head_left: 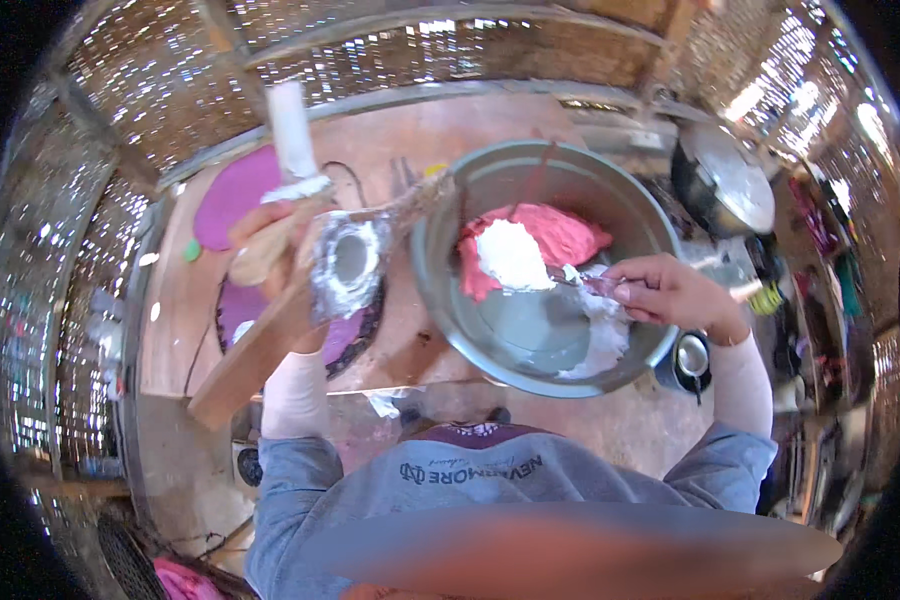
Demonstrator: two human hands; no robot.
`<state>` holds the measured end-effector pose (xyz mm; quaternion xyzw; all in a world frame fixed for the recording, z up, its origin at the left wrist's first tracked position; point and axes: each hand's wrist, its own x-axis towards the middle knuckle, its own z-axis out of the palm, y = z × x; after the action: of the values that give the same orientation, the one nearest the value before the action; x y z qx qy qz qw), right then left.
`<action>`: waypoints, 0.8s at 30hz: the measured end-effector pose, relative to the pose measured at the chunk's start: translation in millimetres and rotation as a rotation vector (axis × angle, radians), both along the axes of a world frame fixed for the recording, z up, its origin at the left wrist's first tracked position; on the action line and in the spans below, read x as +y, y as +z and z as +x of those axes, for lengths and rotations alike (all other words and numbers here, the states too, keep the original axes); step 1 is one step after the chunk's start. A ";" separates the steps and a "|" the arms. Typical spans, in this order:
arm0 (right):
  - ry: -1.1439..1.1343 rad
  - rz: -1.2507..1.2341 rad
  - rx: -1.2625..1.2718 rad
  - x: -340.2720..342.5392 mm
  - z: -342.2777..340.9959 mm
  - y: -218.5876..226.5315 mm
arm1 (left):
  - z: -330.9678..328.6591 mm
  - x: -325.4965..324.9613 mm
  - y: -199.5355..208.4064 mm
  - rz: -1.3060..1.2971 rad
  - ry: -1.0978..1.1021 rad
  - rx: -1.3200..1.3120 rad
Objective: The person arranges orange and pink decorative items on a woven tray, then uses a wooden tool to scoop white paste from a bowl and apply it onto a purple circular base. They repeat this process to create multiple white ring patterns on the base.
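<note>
My left hand (288,262) is wrapped round a wooden hand press (245,365), a long piece with a round hole in its middle. White paste coats the rim of that hole. On the right, my right hand (678,292) grips a spoon (598,286) over a wide grey-green basin (432,300). A white mound of dough or paste (512,256) is at the spoon's far end, in front of pink dough (575,238) in the basin. More white paste (602,340) smears the basin's near right side.
Purple round mats (232,205) lie on the wooden table (400,130) at the left. Beyond my left hand is a white cylinder (292,130); whether it joins the press, I cannot tell. A large lidded pot (725,185) and a dark mug (686,360) stand right of the basin.
</note>
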<state>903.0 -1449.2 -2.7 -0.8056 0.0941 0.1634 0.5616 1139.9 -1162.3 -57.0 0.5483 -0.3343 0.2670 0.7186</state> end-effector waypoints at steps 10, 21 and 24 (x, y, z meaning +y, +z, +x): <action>-0.227 0.366 -0.570 223.3 93.7 -66.5 | 41.7 84.4 -39.4 0.446 0.275 -0.116; 0.112 -0.886 -0.714 275.0 175.5 -16.8 | 78.8 204.2 9.9 1.020 0.656 -0.475; 0.174 -1.117 -0.727 319.9 195.3 5.4 | 75.6 201.0 17.7 1.132 0.651 -0.419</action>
<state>1098.3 -1129.3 2.6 -0.9836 -0.0958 -0.1471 0.0411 1215.5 -961.2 -39.3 0.8487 -0.3726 0.3540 0.1245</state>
